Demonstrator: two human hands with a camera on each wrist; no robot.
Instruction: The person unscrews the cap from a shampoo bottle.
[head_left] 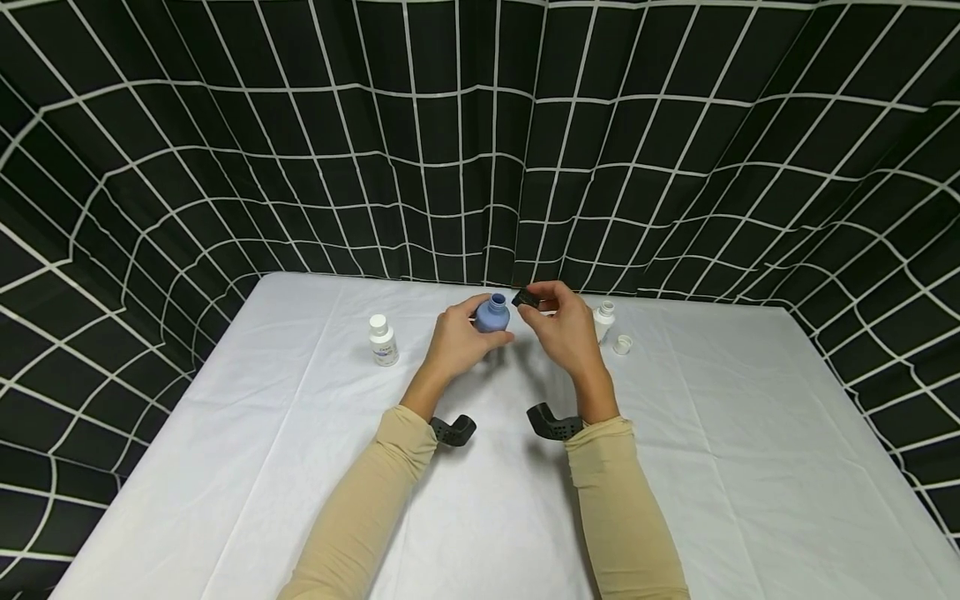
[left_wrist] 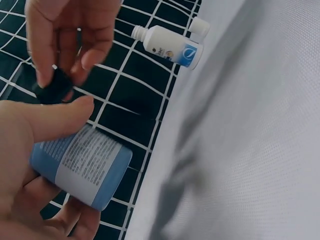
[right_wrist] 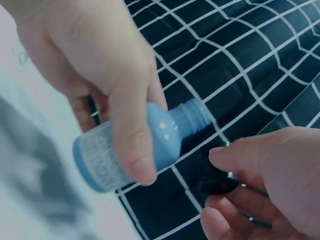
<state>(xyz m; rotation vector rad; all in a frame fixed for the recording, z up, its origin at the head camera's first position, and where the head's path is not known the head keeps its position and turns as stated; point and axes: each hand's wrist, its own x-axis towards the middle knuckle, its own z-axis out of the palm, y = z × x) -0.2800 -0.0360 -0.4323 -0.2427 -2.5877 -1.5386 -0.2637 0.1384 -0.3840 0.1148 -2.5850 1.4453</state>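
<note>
- Blue, plastic-looking bottle, held within the left grip; thumb on one side of the body, fingers round the other. Mouth open; appears raised off the tabletop.
- Right grip: narrow, thumb and fingers pinching a small black cap. Cap near the bottle's mouth, apart from it.
- Handling, judged by eye: bottle likely light, wall fairly stiff with perhaps slight give under a hard squeeze. Contents not visible, so weight uncertain. Breakage unlikely; spilling the greater worry with the mouth uncovered.
- Surface: glossy highlights on the shoulder, probably slick. Printed label wraps the body under the left grip; may give fingers slightly better purchase than bare plastic.
- Best hold: straight-sided lower body, thumb opposite fingers, as the left grip has it. Sloping shoulder would likely let fingers slide. Threaded neck, beyond the thumb, best left free.
- Cap: looks hard and very light; small enough to slip. Pinch by the side wall, underside unobstructed.
- Outward from left grip, well apart on its left: capped white bottle, upright.
- Just right of right grip, partly hidden by it: uncapped white bottle; loose white cap near its base.
</note>
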